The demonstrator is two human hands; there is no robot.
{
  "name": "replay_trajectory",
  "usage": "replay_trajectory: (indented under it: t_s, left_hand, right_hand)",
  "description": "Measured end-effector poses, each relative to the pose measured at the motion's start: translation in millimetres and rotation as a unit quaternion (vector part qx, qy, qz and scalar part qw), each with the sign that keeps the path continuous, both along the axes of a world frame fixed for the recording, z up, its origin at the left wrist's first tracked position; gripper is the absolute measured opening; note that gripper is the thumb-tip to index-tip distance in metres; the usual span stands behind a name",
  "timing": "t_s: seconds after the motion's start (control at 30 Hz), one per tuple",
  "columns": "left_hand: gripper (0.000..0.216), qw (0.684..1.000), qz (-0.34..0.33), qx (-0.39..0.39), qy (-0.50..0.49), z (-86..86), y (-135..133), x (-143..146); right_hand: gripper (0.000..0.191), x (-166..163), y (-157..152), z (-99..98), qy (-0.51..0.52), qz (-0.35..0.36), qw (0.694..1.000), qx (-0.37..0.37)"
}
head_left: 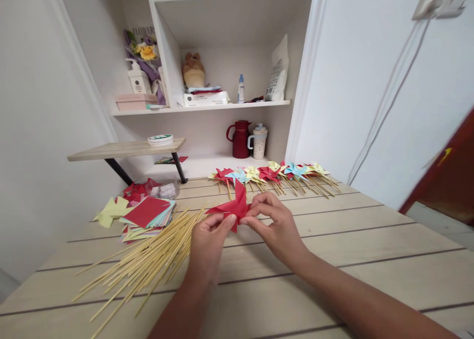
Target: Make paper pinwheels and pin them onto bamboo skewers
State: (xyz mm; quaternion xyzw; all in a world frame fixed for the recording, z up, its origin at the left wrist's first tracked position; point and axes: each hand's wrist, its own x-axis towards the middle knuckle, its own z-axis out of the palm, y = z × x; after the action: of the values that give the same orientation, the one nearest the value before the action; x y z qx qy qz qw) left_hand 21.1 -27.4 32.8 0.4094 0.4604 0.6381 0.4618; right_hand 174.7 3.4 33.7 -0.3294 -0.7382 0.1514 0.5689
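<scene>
A red paper pinwheel (239, 200) is held up above the table between both hands, its folded blades pointing out to several sides. My left hand (211, 237) pinches it at the lower left, thumb in front. On the other side, the thumb and fingers of my right hand (272, 223) are closed on its right blade. Whether a pin or other small piece sits between the right fingertips is hidden. Just left of my left hand lies a spread of thin wooden sticks (155, 260). Beyond them is a stack of square coloured paper (146, 213), red on top.
Finished pinwheels on sticks (270, 175) lie in a row at the table's back. A yellow paper pinwheel (111, 210), red paper pieces (137, 190) and a clear plastic box (166, 190) are at left. A small raised shelf (126, 149), red jug (241, 140) and cup (259, 142) stand behind.
</scene>
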Motion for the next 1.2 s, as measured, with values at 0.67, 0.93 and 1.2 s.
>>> replay_trajectory:
  t_s: [0.67,0.93,1.2]
  left_hand:
    - [0.021,0.998,-0.023,-0.010,0.049,2.9,-1.9,0.7]
    - [0.019,0.994,-0.030,0.035,0.102,-0.6,2.3,-1.8]
    - [0.022,0.997,-0.005,0.037,0.072,-2.6,3.4,-3.1]
  right_hand:
    - [0.019,1.3,-1.6,1.8,0.009,-0.009,1.000,0.007]
    - [0.019,2.3,-1.7,4.2,0.008,-0.011,0.999,0.031]
    - [0.059,4.8,4.6,1.8,0.011,0.028,0.996,-0.087]
